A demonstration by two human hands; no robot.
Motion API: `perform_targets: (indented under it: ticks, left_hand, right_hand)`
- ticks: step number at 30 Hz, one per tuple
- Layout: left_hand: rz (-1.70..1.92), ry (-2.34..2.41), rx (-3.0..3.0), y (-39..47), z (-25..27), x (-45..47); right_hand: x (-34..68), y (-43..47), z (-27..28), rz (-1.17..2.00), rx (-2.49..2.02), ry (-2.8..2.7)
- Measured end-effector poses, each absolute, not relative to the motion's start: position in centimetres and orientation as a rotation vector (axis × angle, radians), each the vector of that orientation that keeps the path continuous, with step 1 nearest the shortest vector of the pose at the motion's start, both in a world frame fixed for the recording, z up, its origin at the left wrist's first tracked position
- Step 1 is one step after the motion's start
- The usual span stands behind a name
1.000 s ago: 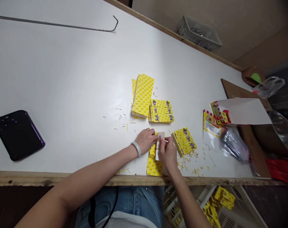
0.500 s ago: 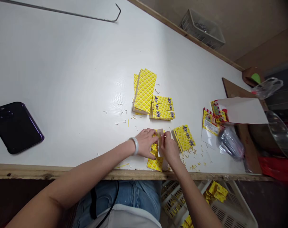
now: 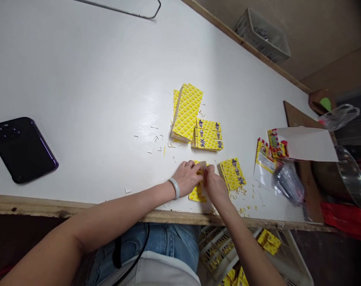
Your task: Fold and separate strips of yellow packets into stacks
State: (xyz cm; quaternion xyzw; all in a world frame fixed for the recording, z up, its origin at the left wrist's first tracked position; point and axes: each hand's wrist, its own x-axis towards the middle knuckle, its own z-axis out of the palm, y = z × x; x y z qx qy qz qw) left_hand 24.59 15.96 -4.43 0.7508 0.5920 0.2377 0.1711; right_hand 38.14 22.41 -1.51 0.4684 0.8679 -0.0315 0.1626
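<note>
Near the front edge of the table, my left hand (image 3: 185,178), with a bracelet and a ring, presses its bent fingers on a yellow patterned card piece (image 3: 198,194). My right hand (image 3: 216,186) pinches the right side of that card, where a grey-brown flap (image 3: 203,164) stands up. The fingers hide most of the card. Just right of my right hand lies a cut stack of yellow cards (image 3: 232,174) with small printed figures. Beyond my hands sit another such stack (image 3: 208,135) and a taller pile of uncut yellow sheets (image 3: 188,113).
Thin paper scraps (image 3: 156,139) litter the table. A dark phone (image 3: 25,151) lies left, a bent metal rod (image 3: 123,12) at the back. Right are printed packets (image 3: 265,157), a plastic bag (image 3: 289,184) and a metal bowl (image 3: 351,174). Below the edge stands a crate (image 3: 296,258) with yellow pieces.
The view has shifted slightly. My left fingers have moved closer to my right fingers over the card, and less of the yellow card shows between my hands.
</note>
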Motion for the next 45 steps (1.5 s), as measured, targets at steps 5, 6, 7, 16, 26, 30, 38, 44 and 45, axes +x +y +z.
perform_targets:
  ticks: [5,6,7,16,26,30,38,44,45]
  left_hand:
    - [0.685,1.667,2.140,16.1,-4.7,24.5]
    - [0.688,1.675,2.132,16.1,-4.7,24.5]
    - [0.690,1.683,2.124,16.1,-4.6,24.5]
    - [0.666,1.674,2.112,16.3,-4.3,24.6]
    - [0.537,1.698,2.293,15.3,-3.8,25.5]
    - [0.526,1.709,2.312,15.3,-4.0,25.6]
    - [0.580,1.669,2.249,15.5,-4.1,25.0]
    - [0.605,1.690,2.215,15.4,-4.3,25.2]
    - [0.616,1.701,2.200,15.4,-4.4,25.2]
  right_hand:
    - [37.4,21.5,-1.6,-0.048,1.518,2.496]
    - [37.4,21.3,-1.4,-0.105,1.583,2.531]
    - [37.5,20.9,-1.3,-0.202,1.652,2.579]
    - [41.9,15.4,-2.0,-1.153,2.276,2.569]
    - [41.4,14.7,-2.4,-1.211,2.098,2.686]
    - [41.5,14.7,-2.4,-1.106,2.030,2.735]
    - [41.6,14.8,-2.4,-1.155,2.040,2.722]
    - [40.9,14.2,-2.3,-1.074,2.065,2.738]
    - [40.8,14.2,-2.4,-1.089,2.073,2.732]
